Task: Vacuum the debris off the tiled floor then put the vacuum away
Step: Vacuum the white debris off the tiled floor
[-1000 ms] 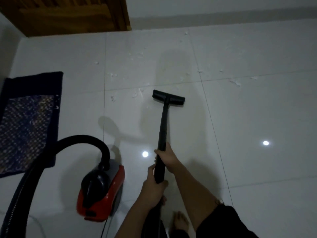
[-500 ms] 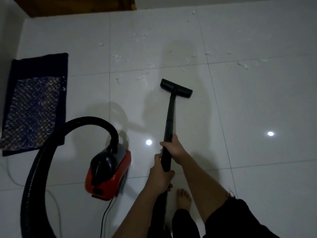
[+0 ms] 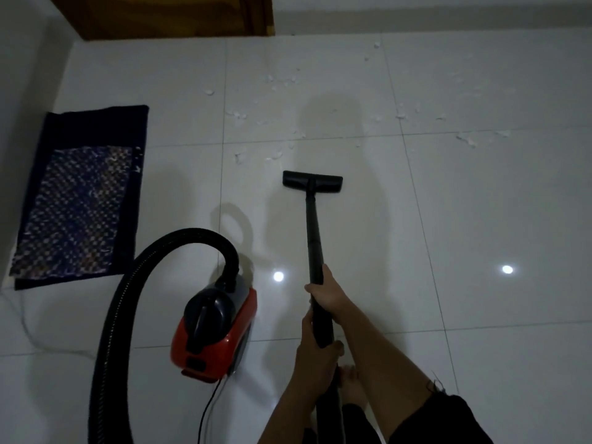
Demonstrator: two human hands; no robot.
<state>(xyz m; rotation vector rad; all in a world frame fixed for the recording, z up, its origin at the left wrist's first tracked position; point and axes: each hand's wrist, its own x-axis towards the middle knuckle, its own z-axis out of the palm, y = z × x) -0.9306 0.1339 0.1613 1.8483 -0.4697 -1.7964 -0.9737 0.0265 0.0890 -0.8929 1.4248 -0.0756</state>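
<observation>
Both hands hold the black vacuum wand [image 3: 313,238]. My right hand [image 3: 328,291] grips it higher up the tube, my left hand [image 3: 315,357] grips it lower, near my body. The flat floor nozzle [image 3: 312,182] rests on the white tiled floor [image 3: 480,219], just short of the debris. White scraps of debris [image 3: 278,81] lie scattered across the far tiles, with more at the right [image 3: 466,141]. The red and black vacuum canister [image 3: 214,328] sits on the floor to my left, its ribbed black hose [image 3: 134,283] arching up and down past the frame's bottom.
A dark patterned mat [image 3: 80,200] lies against the left wall. A wooden door [image 3: 166,14] stands at the back left. The power cord [image 3: 209,408] trails from the canister toward me. My bare foot [image 3: 352,382] is under my hands.
The nozzle has swung to lie square to the wand and sits slightly nearer me, behind the debris. The view has tilted back up, showing the door again. Both hands keep their hold.
</observation>
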